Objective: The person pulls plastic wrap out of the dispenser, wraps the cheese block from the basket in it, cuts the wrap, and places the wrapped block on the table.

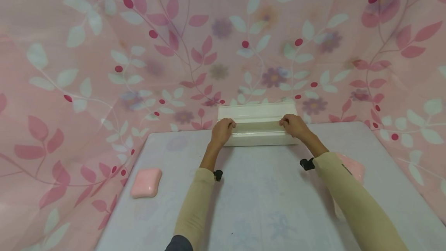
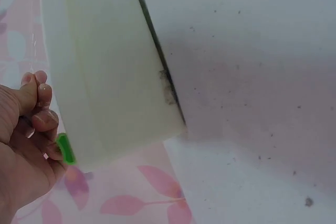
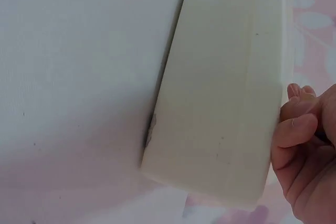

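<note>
A long cream dispenser box (image 1: 259,139) stands at the far edge of the table with its lid (image 1: 258,109) raised at the back. At its left end my left hand (image 1: 223,131) pinches the edge of a clear plastic film (image 2: 33,51) between thumb and forefinger. My right hand (image 1: 295,126) is at the right end, thumb and fingers pinching the same film edge over the box's opening. A small green part (image 2: 66,148) shows at the box's left end, beside the left fingers. In the right wrist view the box's front wall (image 3: 215,87) is close by the curled fingers.
A pink rounded square dish-like thing (image 1: 146,183) lies on the left of the pale table (image 1: 258,204). Another pink thing (image 1: 353,167) is partly hidden behind the right forearm. A pink floral curtain (image 1: 223,49) rises behind and around the table.
</note>
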Action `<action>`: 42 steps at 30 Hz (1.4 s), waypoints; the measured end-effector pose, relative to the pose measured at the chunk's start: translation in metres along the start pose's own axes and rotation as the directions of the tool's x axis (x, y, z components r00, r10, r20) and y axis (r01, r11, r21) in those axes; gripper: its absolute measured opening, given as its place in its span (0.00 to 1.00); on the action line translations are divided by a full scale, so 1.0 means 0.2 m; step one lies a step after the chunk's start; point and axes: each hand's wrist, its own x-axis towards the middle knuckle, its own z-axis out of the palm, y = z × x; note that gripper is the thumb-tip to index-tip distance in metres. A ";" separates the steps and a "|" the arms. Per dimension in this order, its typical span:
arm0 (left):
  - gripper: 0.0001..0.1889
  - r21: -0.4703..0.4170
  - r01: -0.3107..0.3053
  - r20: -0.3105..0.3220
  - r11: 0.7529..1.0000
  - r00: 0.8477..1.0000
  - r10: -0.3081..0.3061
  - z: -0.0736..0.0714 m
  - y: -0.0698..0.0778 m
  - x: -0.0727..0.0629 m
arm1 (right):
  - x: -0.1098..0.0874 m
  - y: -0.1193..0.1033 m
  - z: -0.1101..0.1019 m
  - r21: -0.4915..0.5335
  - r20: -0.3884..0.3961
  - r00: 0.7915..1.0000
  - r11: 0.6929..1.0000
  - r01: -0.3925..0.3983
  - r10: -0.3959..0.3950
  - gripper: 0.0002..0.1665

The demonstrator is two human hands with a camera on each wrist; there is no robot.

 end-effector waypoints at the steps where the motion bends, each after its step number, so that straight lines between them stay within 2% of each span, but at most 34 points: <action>1: 0.09 -0.004 -0.006 -0.003 1.000 1.000 0.006 -0.01 0.00 0.00 | 0.00 0.00 -0.01 0.009 -0.011 1.000 1.000 0.015 -0.015 0.14; 4: 0.09 -0.011 -0.042 -0.021 0.999 0.999 0.042 -0.03 0.02 0.01 | -0.01 -0.01 -0.02 0.029 -0.027 0.998 0.998 0.049 -0.048 0.16; 8: 0.08 -0.068 -0.100 -0.060 0.993 0.994 0.096 -0.10 0.05 0.01 | -0.03 -0.03 -0.06 0.067 -0.017 0.997 0.995 0.079 -0.078 0.19; 12: 0.06 -0.110 -0.127 -0.085 0.986 0.989 0.118 -0.16 0.06 0.00 | -0.05 -0.07 -0.10 0.085 0.001 0.992 0.988 0.129 -0.130 0.15; 16: 0.07 -0.129 -0.129 -0.069 0.983 0.990 0.121 -0.18 0.07 -0.01 | -0.06 -0.10 -0.15 0.074 0.015 0.990 0.987 0.141 -0.142 0.10; 19: 0.09 -0.126 -0.153 -0.080 0.980 0.986 0.144 -0.19 0.08 -0.02 | -0.08 -0.13 -0.18 0.063 -0.011 0.989 0.987 0.151 -0.151 0.08; 24: 0.08 -0.102 -0.198 -0.147 0.975 0.972 0.183 -0.23 0.11 -0.02 | -0.10 -0.19 -0.24 0.069 -0.088 0.975 0.975 0.210 -0.204 0.07; 27: 0.07 -0.092 -0.226 -0.185 0.970 0.961 0.207 -0.26 0.12 -0.03 | -0.11 -0.23 -0.27 0.069 -0.129 0.964 0.968 0.242 -0.232 0.07; 32: 0.08 -0.052 -0.301 -0.259 0.952 0.925 0.278 -0.31 0.17 -0.03 | -0.13 -0.28 -0.31 0.072 -0.209 0.945 0.960 0.271 -0.251 0.05; 35: 0.10 -0.030 -0.323 -0.292 0.946 0.908 0.301 -0.35 0.21 -0.03 | -0.15 -0.32 -0.34 0.078 -0.246 0.940 0.962 0.261 -0.235 0.05; 39: 0.10 -0.003 -0.335 -0.323 0.942 0.892 0.316 -0.41 0.28 -0.04 | -0.18 -0.38 -0.38 0.098 -0.295 0.935 0.967 0.237 -0.199 0.05; 42: 0.10 0.023 -0.357 -0.360 0.934 0.868 0.341 -0.47 0.33 -0.04 | -0.20 -0.42 -0.42 0.078 -0.363 0.904 0.960 0.270 -0.225 0.04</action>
